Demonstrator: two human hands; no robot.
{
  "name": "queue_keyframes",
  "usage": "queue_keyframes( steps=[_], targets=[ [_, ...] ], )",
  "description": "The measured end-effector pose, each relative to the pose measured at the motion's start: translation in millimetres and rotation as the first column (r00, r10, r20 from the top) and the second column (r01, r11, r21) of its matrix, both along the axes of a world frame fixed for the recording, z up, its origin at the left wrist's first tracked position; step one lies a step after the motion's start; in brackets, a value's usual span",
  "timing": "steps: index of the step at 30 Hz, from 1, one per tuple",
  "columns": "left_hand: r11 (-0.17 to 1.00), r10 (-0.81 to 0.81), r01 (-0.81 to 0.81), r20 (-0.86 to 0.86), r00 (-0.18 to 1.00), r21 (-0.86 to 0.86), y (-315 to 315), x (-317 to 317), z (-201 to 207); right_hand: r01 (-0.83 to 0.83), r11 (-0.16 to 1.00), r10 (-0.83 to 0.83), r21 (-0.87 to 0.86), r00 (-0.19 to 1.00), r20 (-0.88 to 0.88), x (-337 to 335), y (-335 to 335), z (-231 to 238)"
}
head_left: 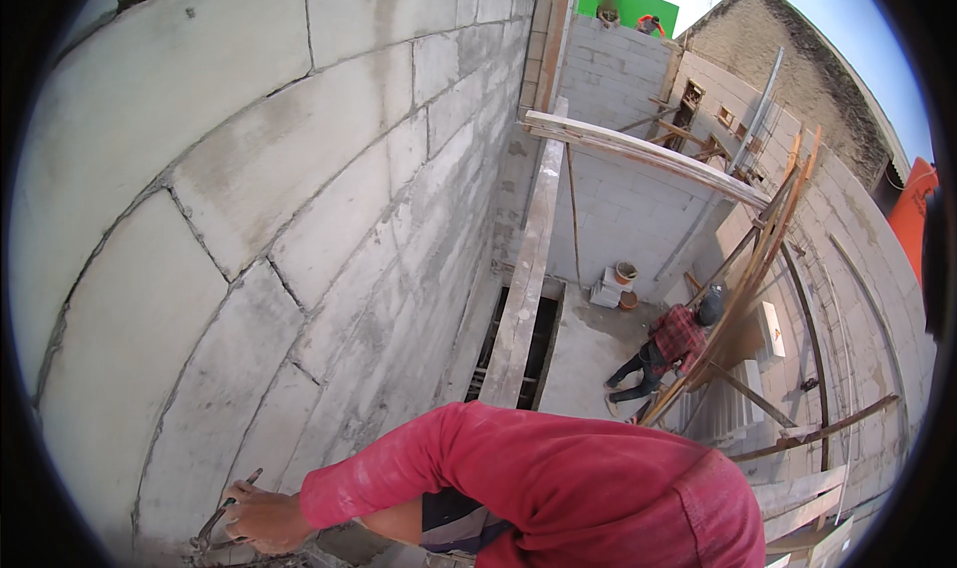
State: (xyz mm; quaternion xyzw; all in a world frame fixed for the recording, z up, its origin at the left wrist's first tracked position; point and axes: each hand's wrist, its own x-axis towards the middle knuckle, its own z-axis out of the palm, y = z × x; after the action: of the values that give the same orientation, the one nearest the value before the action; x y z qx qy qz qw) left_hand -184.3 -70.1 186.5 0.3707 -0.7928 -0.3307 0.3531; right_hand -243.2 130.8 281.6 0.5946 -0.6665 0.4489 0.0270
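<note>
My right arm in a dusty red sleeve (588, 458) reaches across the lower part of the view to the left. At its end my right hand (264, 520) is closed around what looks like a trowel (211, 524). The handle's end sticks out above the fist, and a thin bent metal neck shows below it. The blade is hidden or cut off at the lower edge. The tool is close to the foot of a pale block wall (249, 319) with dark, open joints. My left hand is not in view.
A long plank (538, 259) runs forward above an opening in the floor. Farther off, boards (648, 154) span the walls. Below right, a person in a checked shirt (680, 337) stands by leaning timber poles (773, 239). Buckets (625, 273) sit on blocks; two people (650, 25) are atop the far wall.
</note>
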Motion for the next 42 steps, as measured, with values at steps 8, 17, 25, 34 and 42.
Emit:
queue_keyframes(
  steps=[8,17,25,34,42],
  targets=[
    [1.0,0.009,-0.009,-0.006,1.0,0.0,-2,4,-1,-0.005,0.999,0.006,0.044,1.0,-0.016,0,3,2],
    [1.0,0.011,-0.011,-0.002,1.0,0.002,-3,7,-2,-0.015,0.997,0.016,0.075,1.0,-0.023,1,3,2],
    [1.0,0.01,-0.01,-0.003,1.0,0.001,-2,7,-2,0.005,0.998,-0.003,0.056,1.0,-0.03,1,3,1],
    [1.0,-0.002,0.002,0.002,1.0,-0.007,0,2,-2,0.004,0.999,-0.002,0.051,0.999,-0.037,-4,-1,-7],
    [1.0,0.0,0.0,0.001,1.0,-0.01,-2,2,-2,0.003,0.999,-0.001,0.032,0.998,-0.058,-5,2,-6]
  ],
)
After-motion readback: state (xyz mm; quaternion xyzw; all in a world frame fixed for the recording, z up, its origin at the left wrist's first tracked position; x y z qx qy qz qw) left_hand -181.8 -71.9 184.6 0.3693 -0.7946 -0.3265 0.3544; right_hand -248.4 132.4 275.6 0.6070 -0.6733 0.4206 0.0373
